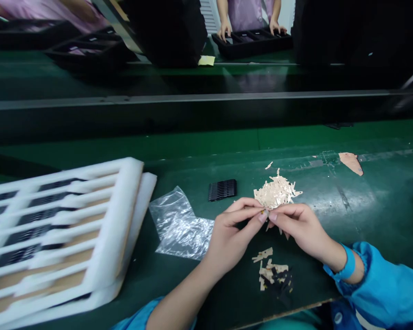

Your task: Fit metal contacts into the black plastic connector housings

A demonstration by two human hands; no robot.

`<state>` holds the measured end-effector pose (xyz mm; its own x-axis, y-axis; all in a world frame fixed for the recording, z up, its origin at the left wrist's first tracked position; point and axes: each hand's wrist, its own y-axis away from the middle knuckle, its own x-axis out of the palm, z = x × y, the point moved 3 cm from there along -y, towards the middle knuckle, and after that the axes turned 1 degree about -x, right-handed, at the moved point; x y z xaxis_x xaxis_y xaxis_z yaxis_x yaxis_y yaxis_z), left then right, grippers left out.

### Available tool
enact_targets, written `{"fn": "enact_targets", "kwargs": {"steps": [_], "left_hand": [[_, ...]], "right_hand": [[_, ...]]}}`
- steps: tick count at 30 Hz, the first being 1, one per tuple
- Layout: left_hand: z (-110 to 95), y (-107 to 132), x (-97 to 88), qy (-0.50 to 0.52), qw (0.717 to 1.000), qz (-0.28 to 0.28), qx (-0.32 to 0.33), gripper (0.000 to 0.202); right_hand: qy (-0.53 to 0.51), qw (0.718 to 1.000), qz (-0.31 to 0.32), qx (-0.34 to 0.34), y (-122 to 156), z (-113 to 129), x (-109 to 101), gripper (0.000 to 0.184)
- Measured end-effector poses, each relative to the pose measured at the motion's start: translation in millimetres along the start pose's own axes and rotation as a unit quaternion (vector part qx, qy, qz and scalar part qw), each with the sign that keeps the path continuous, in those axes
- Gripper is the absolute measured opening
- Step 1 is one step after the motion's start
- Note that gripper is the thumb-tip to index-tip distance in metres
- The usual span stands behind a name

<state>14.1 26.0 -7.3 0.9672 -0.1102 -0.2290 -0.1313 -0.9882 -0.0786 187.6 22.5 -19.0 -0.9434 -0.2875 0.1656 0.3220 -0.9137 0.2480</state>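
Observation:
My left hand (232,231) and my right hand (301,229) meet fingertip to fingertip over the green table. Pinched between them is a tiny piece (264,211) with a yellowish spot; its kind is too small to make out. Just beyond the fingers lies a heap of small cream-coloured flat pieces (277,190). Nearer to me, below the hands, several cream strips (270,270) lie mixed with small black scraps (284,284). A black ribbed plastic part (222,189) rests flat past my left hand.
White foam trays (131,220), stacked, hold black parts at the left. A clear plastic bag (182,229) lies beside them. A pinkish-brown scrap (351,163) sits at the right. Across a dark rail, another person's hands touch a black tray (254,43).

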Motion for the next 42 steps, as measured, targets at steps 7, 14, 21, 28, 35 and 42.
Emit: {"fn": "enact_targets", "kwargs": {"steps": [7, 14, 21, 28, 35, 42], "left_hand": [[-5, 2, -0.2, -0.022, 1.000, 0.010, 0.013, 0.012], [-13, 2, 1.0, -0.044, 0.995, 0.092, 0.025, 0.014], [-13, 3, 0.9, -0.058, 0.992, 0.102, 0.042, 0.014], [-7, 2, 1.5, -0.053, 0.993, 0.106, 0.003, 0.011], [6, -5, 1.2, 0.127, 0.972, 0.136, -0.144, 0.022], [9, -1, 10.9, 0.121, 0.966, 0.177, -0.142, 0.043]], "right_hand": [[0.120, 0.984, -0.096, -0.086, 3, 5, -7, 0.011], [0.065, 0.996, -0.049, -0.048, 1, 4, -8, 0.010], [0.077, 0.994, -0.049, -0.053, 2, 3, -8, 0.007], [0.090, 0.990, -0.069, -0.080, 2, 5, -9, 0.009], [0.001, 0.999, -0.036, -0.004, 1, 2, -8, 0.010], [-0.143, 0.985, 0.010, 0.093, 1, -7, 0, 0.016]]}}
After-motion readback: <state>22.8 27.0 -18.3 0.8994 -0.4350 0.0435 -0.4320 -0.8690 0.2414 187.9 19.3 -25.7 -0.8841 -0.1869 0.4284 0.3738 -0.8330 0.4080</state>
